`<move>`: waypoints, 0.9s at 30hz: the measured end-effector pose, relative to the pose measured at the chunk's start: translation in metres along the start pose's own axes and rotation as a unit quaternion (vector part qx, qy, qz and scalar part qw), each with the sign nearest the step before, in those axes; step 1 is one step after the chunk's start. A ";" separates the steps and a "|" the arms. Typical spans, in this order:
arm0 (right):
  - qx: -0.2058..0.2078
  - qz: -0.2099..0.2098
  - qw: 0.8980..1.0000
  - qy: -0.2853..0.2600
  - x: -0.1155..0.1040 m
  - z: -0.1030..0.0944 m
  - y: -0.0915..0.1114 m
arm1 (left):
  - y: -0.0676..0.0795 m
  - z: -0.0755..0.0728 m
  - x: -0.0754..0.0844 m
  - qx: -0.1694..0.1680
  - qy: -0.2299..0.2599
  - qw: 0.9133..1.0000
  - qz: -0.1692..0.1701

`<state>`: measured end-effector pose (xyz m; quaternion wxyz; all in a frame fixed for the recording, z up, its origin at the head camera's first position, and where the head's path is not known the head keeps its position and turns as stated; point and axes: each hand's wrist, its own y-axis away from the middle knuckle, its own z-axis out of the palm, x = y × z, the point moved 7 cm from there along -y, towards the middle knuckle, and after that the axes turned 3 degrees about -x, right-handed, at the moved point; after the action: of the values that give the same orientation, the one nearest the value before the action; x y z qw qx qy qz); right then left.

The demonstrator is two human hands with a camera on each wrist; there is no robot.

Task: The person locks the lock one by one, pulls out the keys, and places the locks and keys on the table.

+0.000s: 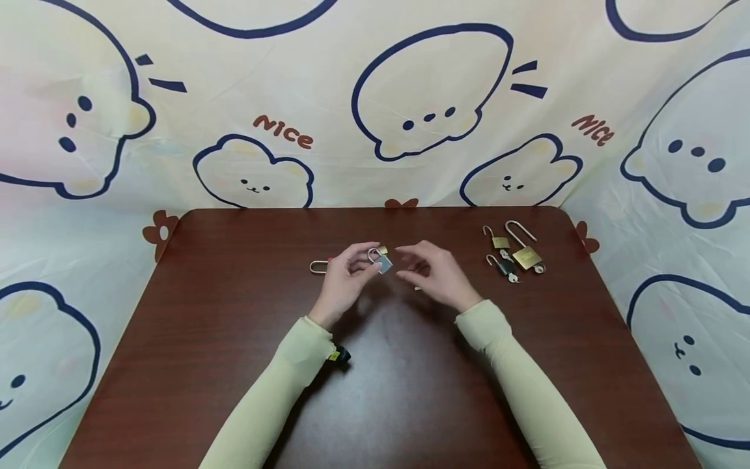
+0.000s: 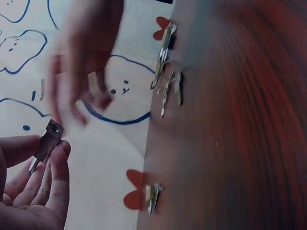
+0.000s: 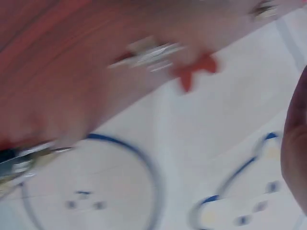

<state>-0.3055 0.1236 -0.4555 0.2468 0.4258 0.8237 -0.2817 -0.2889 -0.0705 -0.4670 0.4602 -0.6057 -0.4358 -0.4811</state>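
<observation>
My left hand (image 1: 347,281) pinches a small grey padlock (image 1: 384,263) between thumb and fingers, above the table. In the left wrist view the padlock (image 2: 49,139) has its keyhole end turned up and its shackle pointing down. A little to the right, my right hand (image 1: 441,277) is apart from the padlock, fingers loosely bent, with nothing visible in it. It is blurred in the left wrist view. Just behind the grey padlock shows a small brass piece (image 1: 383,250). Partly hidden by the left hand lies another padlock, its shackle (image 1: 318,267) sticking out leftward.
At the table's back right lie a large brass padlock (image 1: 528,258), a small brass padlock (image 1: 500,242) and a black padlock (image 1: 505,266), shackles swung out, with keys (image 1: 513,278) beside them. A patterned cloth (image 1: 340,78) hangs behind the brown table (image 1: 222,365).
</observation>
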 end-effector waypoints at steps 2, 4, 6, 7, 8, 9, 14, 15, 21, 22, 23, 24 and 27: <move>0.010 -0.037 0.999 0.006 -0.020 0.006 0.001 | -0.002 0.007 0.000 -0.009 0.002 1.000 -0.002; 0.036 -0.057 0.997 0.027 -0.034 0.007 0.002 | -0.003 0.011 0.000 -0.015 0.003 1.000 -0.007; 0.060 -0.063 0.995 0.047 -0.040 0.005 0.003 | -0.003 0.015 -0.001 -0.019 0.004 1.000 -0.012; 0.068 -0.062 0.994 0.057 -0.041 0.005 0.003 | -0.004 0.016 -0.001 -0.021 0.005 1.000 -0.014; 0.071 -0.061 0.994 0.063 -0.041 0.004 0.003 | -0.005 0.017 -0.001 -0.023 0.006 1.000 -0.016; 0.071 -0.060 0.993 0.069 -0.040 0.004 0.003 | -0.006 0.018 -0.002 -0.025 0.006 0.999 -0.018; 0.059 -0.041 0.994 0.088 -0.026 0.004 0.000 | -0.011 0.027 -0.002 -0.054 0.002 0.998 -0.028; 0.057 -0.035 0.994 0.090 -0.021 0.003 -0.001 | -0.013 0.029 -0.003 -0.063 0.001 0.998 -0.032; 0.047 0.004 0.995 0.085 0.005 -0.006 0.000 | -0.020 0.047 -0.008 -0.106 -0.005 0.992 -0.063; 0.048 0.010 0.995 0.083 0.008 -0.008 0.000 | -0.022 0.050 -0.009 -0.109 -0.005 0.992 -0.065; 0.048 0.015 0.995 0.083 0.012 -0.011 0.000 | -0.024 0.052 -0.009 -0.114 -0.003 0.991 -0.065; 0.048 0.020 0.995 0.083 0.015 -0.014 -0.001 | -0.026 0.055 -0.010 -0.119 -0.004 0.991 -0.062; 0.046 0.038 0.994 0.091 0.026 -0.023 -0.003 | -0.035 0.062 -0.011 -0.136 -0.036 0.989 -0.045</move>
<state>-0.3252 0.1519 -0.4550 0.1614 0.4920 0.8120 -0.2693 -0.3133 -0.0039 -0.4798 0.3352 -0.6592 -0.4095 -0.5343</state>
